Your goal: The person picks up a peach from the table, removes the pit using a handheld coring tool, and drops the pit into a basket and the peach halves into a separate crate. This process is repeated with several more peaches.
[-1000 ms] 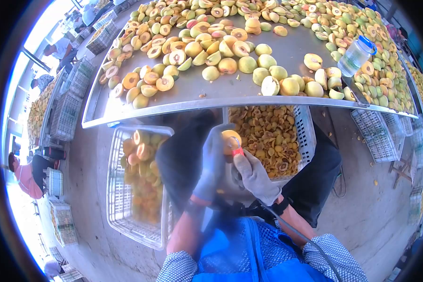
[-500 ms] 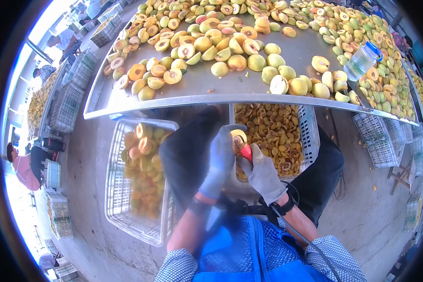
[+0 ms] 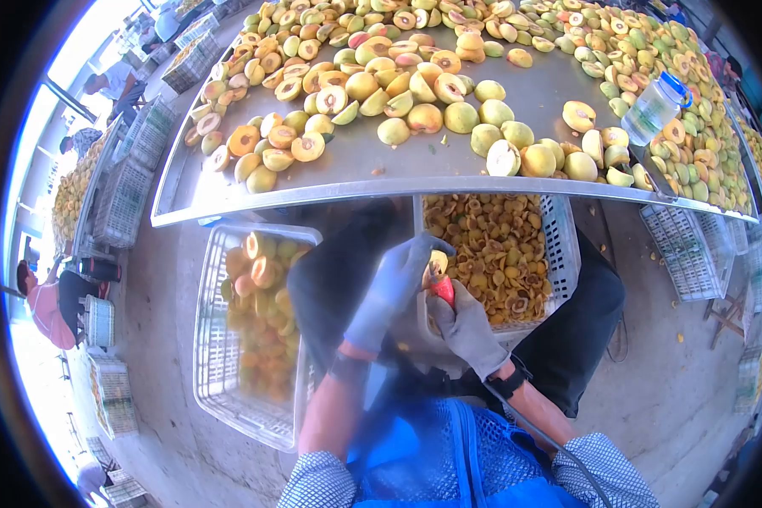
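My left hand [image 3: 395, 275], in a pale glove, is closed round a yellow peach half [image 3: 437, 262] above my lap. My right hand [image 3: 472, 330], also gloved, grips a red-handled pitting tool [image 3: 443, 291] with a cable running back along the forearm. The tool's tip is up against the cut side of the peach half; its exact depth is hidden. Just beyond the hands, between my knees, a white crate [image 3: 565, 245] holds many small dark-centred peach pieces [image 3: 483, 262]. Left of my leg stands another white crate [image 3: 207, 356] with peach halves [image 3: 267, 313].
A metal table [image 3: 339, 182] in front carries heaps of halved peaches [image 3: 398, 85]. On its right lie a clear bottle with a blue lid [image 3: 652, 110] and a dark blade-like object [image 3: 652, 173]. Stacked crates [image 3: 690, 250] stand right. A seated person [image 3: 46, 309] is far left.
The peach half has turned in my left hand, its cut face showing less openly. Both hands are slightly lower, and the whole view has shifted a little.
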